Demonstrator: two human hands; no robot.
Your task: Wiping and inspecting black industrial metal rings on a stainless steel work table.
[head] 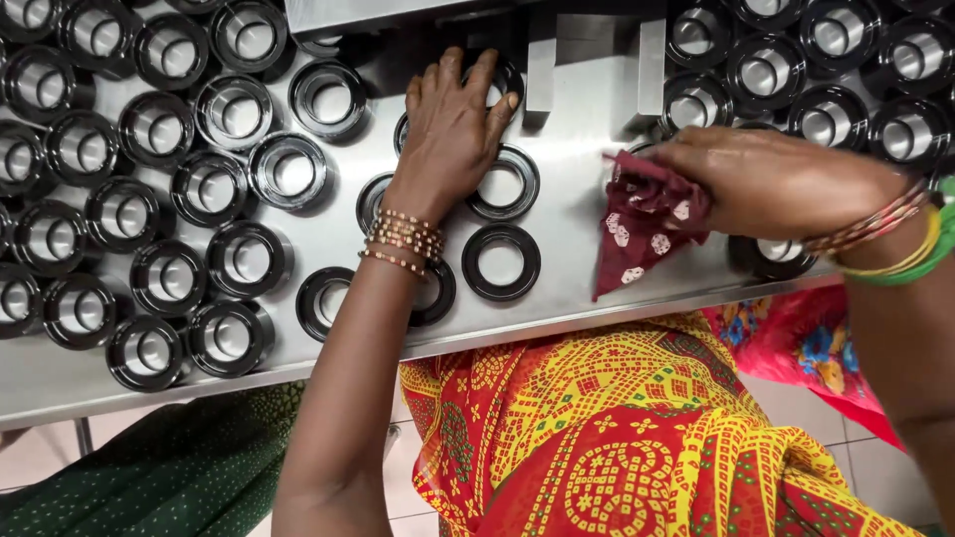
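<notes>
Left hand (453, 129) fingers spread flat on a black ring (497, 80) toward counter (567, 139) back edge; right hand (766, 184) clenches maroon cloth (642, 229).

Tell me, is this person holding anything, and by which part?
The right hand holds a dark red patterned cloth, bunched at its upper end. The left hand rests on a black ring; no clear grip shows.

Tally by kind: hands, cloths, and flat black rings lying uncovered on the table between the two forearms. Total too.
Hands: 2, left hand and right hand
Dark red cloth: 1, bunched in the right hand
Uncovered flat black rings: 2
Total: 5
</notes>
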